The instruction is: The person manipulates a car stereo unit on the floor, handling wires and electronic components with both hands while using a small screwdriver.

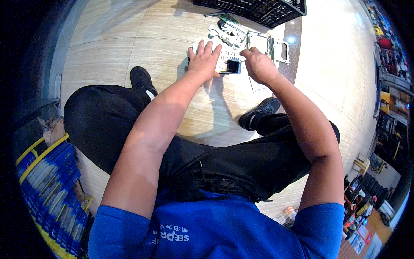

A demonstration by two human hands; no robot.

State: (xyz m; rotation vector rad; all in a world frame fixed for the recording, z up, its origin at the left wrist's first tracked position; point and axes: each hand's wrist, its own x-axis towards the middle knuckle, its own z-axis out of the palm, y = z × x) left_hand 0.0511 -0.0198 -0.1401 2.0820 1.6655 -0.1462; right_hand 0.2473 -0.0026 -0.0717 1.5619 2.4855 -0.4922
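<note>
A pale metal casing (222,64) with rows of slots and a dark square part (233,66) at its near right corner lies on the floor in front of me. My left hand (204,59) rests flat across the casing's left part, fingers spread. At its right end is my right hand (260,65), closed with the fingertips pinched against the edge; whatever they grip is hidden. Just beyond lie a white mechanical assembly (233,34) with a bit of green board, and an upright metal frame (259,42). A flat plate with a cut-out (281,50) lies to the right.
A black plastic crate (263,12) stands at the far side, behind the loose parts. My shoes (141,78) are on the tiled floor, either side of the work. Blue packages in a yellow rack (51,190) stand at the left. Shelves of goods (390,103) line the right.
</note>
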